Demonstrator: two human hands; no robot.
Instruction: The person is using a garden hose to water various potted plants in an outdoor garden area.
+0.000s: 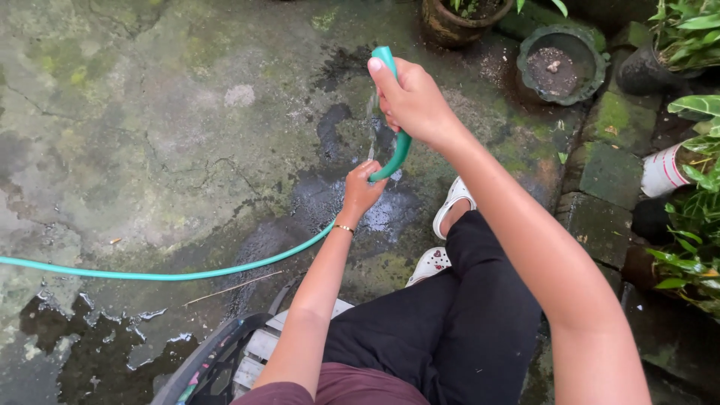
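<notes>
Hose (161,274) in green runs from the left edge over the cracked, mossy concrete floor (150,135), passing wet dark patches, and rises to where we grip it. Our left hand (362,191) is closed round the hose just below its bend; above that, our right hand (411,101) is clenched on the end, thumb pressed across the mouth, and a thin trickle of water falls beside the bend. Below the hose, at the bottom edge, sits a slatted stool (259,349), with our black trousers (442,322) and white sandals (450,206) beside it. Right of the hose end stand a brown pot (450,26) and a round green pot (559,64) filled with soil, then mossy paving blocks (611,172), a white container (664,171) and leafy plants (694,217) along the right edge.
</notes>
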